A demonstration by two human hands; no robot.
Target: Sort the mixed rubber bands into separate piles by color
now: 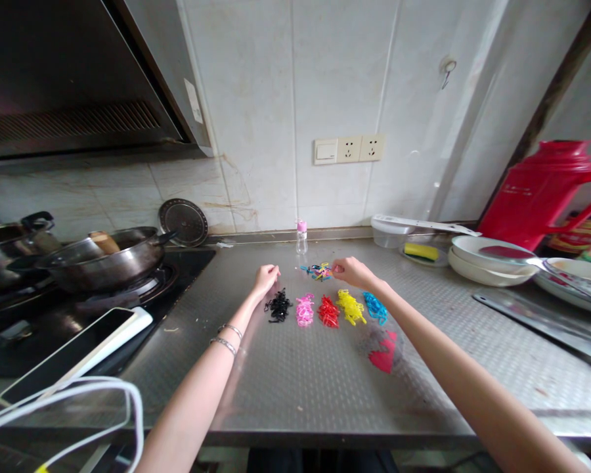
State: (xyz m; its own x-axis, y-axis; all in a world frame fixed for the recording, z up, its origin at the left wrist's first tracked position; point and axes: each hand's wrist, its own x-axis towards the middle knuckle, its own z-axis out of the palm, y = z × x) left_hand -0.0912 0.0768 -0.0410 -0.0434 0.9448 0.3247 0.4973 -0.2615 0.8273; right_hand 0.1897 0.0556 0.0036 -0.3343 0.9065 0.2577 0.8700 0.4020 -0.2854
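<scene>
On the steel counter (325,381) lie small heaps of rubber bands in a row: black (278,306), pink (305,310), red (328,311), yellow (351,307) and blue (375,307). Behind them sits a mixed-colour heap (317,270). My right hand (349,270) is closed in a pinch at the right edge of the mixed heap. My left hand (266,276) rests closed just behind the black heap; what it holds is hidden. A small clear bottle with a pink cap (301,238) stands behind the mixed heap.
A gas hob with a wok (113,257) and pots is at the left, a phone (73,355) on its front edge. White bowls (487,257), a sponge (421,251) and a red thermos jug (542,194) stand at the right. A red reflection (385,355) shows on the counter.
</scene>
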